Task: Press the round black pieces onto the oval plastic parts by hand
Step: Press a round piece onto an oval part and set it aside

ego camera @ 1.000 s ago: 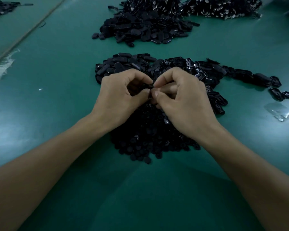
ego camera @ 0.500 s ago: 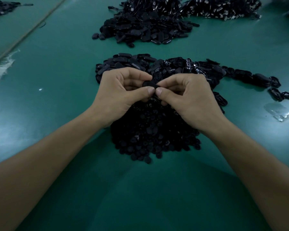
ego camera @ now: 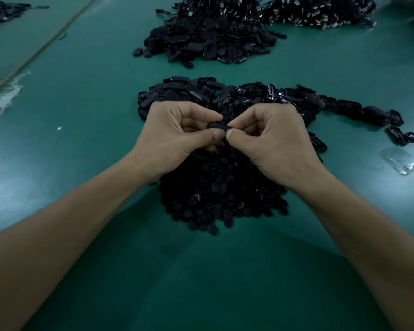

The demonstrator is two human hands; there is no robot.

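My left hand (ego camera: 177, 134) and my right hand (ego camera: 270, 137) meet thumb to thumb above the middle of the table. Between their thumbs and forefingers they pinch one black oval plastic part (ego camera: 216, 125). Whether a round piece sits on it is hidden by the fingers. Below the hands lies a heap of small round black pieces (ego camera: 222, 192). Behind the hands lies a pile of black oval parts (ego camera: 177, 91), with shinier ones (ego camera: 261, 91) on its right.
A bigger heap of oval parts (ego camera: 208, 44) sits further back, with another dark pile (ego camera: 320, 13) at the far right. A row of shiny parts (ego camera: 373, 113) trails right. A clear plastic scrap (ego camera: 399, 158) lies on the green table (ego camera: 81, 96).
Both hands have lifted slightly and opened apart at the knuckles, so the oval part between the fingertips now shows. The thumbs have come together beneath it.
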